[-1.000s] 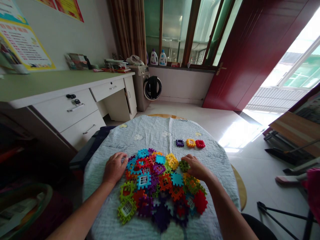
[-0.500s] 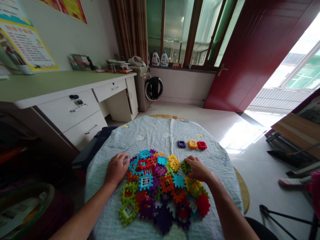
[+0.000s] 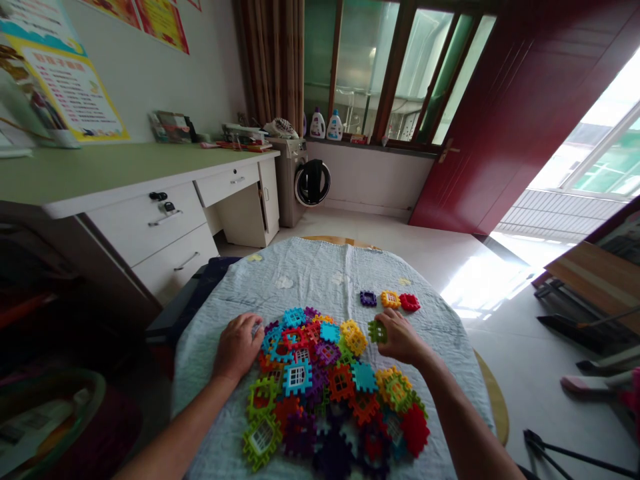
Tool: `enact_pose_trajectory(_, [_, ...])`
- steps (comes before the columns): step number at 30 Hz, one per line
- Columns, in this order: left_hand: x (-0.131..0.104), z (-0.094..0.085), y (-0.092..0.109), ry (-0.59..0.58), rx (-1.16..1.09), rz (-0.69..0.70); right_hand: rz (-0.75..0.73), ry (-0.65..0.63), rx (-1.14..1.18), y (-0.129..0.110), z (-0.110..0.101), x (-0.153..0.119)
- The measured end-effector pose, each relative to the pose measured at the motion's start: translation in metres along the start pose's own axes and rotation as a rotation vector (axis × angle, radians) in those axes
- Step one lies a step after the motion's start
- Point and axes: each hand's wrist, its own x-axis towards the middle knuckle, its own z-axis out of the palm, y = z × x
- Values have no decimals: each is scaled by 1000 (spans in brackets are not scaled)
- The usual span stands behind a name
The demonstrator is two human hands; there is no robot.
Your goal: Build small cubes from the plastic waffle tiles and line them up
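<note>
A heap of colourful interlocking plastic blocks with notched edges (image 3: 341, 381) lies on the cloth in front of me. My right hand (image 3: 401, 335) pinches a green window block (image 3: 377, 331) at the heap's right side, just above the cloth. My left hand (image 3: 239, 347) rests at the heap's left edge, thumb and forefinger slightly apart near the blue blocks (image 3: 274, 341). Its lower fingers are hidden. Beyond my right hand, a purple block (image 3: 368, 298), a yellow window block (image 3: 391, 299) and a red block (image 3: 410, 302) lie in a row.
A pale blue cloth (image 3: 320, 273) covers the round table. To the left stands a desk with drawers (image 3: 165, 227); a washing machine (image 3: 291, 180) with its door open is behind. A red door (image 3: 480, 133) stands at the right, and black stand legs (image 3: 560, 447) are on the floor.
My right hand has drawn the green block slightly away from the heap towards the row. My left hand stays at the heap's left edge. The view has shifted slightly.
</note>
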Motion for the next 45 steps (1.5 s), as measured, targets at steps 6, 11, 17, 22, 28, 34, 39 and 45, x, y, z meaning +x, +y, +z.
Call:
enact_pose_trajectory(6, [0, 0, 1, 14, -5, 1, 31, 62, -83, -16, -17, 64])
enact_pose_trajectory(11, [-1, -1, 1, 16, -12, -3, 56, 9, -120, -27, -6, 111])
enact_pose_trajectory(17, [-1, -2, 4, 7, -16, -25, 40, -91, -135, -26, 9, 134])
enact_pose_trajectory(22, [-1, -3, 4, 4, -17, -34, 25, -122, -143, -24, 13, 138])
enact_pose_trajectory(28, [-2, -3, 4, -15, -21, -37, 43, -124, -127, -21, 15, 143])
enact_pose_trajectory(34, [-1, -3, 4, -10, -10, -29, 68, -79, -70, -17, 20, 144])
enact_pose_trajectory(39, [-1, -3, 3, -14, -9, -28, 79, 41, 34, -10, 13, 134])
enact_pose_trajectory(45, [-2, -3, 4, -20, 17, -40, 112, 214, 120, 3, 5, 112])
